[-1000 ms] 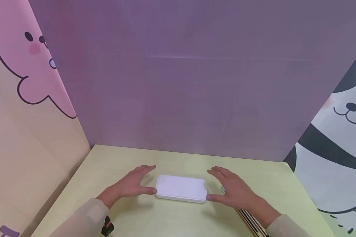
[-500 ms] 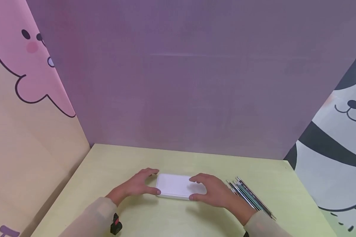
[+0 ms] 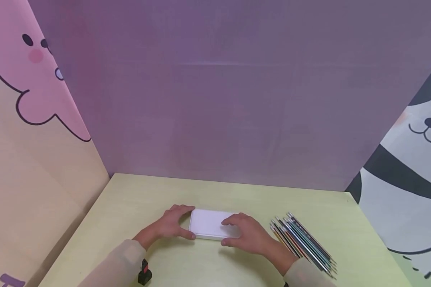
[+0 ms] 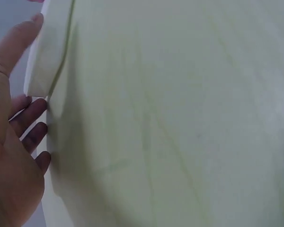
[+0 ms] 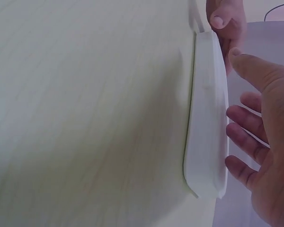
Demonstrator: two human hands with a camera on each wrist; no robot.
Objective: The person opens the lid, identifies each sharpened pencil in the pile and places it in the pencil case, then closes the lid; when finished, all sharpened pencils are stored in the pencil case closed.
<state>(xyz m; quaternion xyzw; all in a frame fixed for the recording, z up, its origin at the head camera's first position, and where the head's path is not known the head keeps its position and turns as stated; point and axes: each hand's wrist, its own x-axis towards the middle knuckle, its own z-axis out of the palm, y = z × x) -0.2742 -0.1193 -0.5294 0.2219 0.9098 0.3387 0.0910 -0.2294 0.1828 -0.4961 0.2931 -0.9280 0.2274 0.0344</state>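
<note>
A flat white rectangular box (image 3: 208, 224) lies on the pale wooden table. My left hand (image 3: 170, 224) spans its left end, thumb at the near corner and index finger at the far corner. In the left wrist view that thumb lies along the rim of the box (image 4: 54, 49), and the other fingers curl by its end. My right hand (image 3: 250, 234) hovers at the right part of the box with thumb and fingers spread apart. From the right wrist, the fingers of the right hand (image 5: 267, 127) appear loosely bent beside the top face, holding nothing.
A bundle of several pencils (image 3: 305, 245) lies to the right, partly behind my right forearm. A purple panel (image 3: 230, 119) rises at the table's (image 3: 140, 191) back edge. Cartoon-printed walls stand on both sides. A black strap piece (image 3: 145, 273) hangs at my left wrist.
My right hand has moved left, from beside the right end to over the box, uncovering the pencils. My left hand has shifted slightly right, closer round the left end. The box stays in place.
</note>
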